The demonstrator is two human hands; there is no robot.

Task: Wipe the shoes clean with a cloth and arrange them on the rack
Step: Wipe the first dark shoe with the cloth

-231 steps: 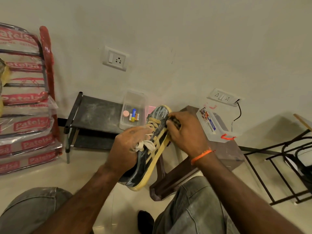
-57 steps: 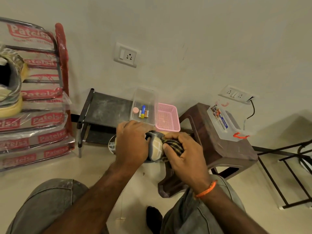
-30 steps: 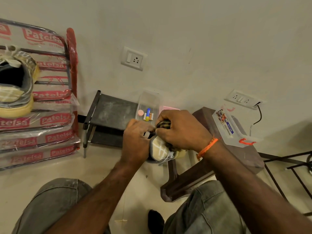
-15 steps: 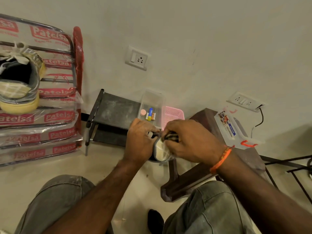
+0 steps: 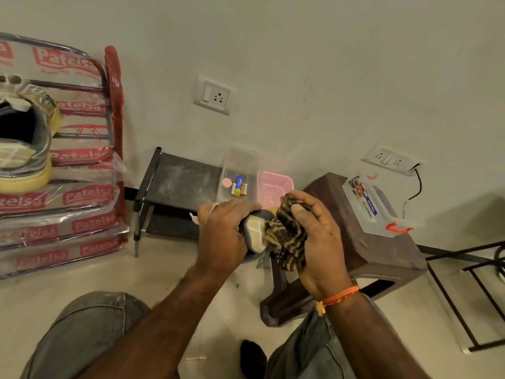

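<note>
Right hand (image 5: 317, 236) (cloth (image 5: 287, 239)) beside shoe (image 5: 255, 233)

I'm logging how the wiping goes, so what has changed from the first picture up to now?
The shoe was turned in the left hand: at first its side and laces faced the camera, now its heel end does. The right hand moved the striped cloth from the laces to the heel. Unchanged: both hands keep their grip, and the other shoe stays on the rack.

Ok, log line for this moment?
left hand holds shoe | right hand rubs cloth on heel | other shoe on rack
</note>
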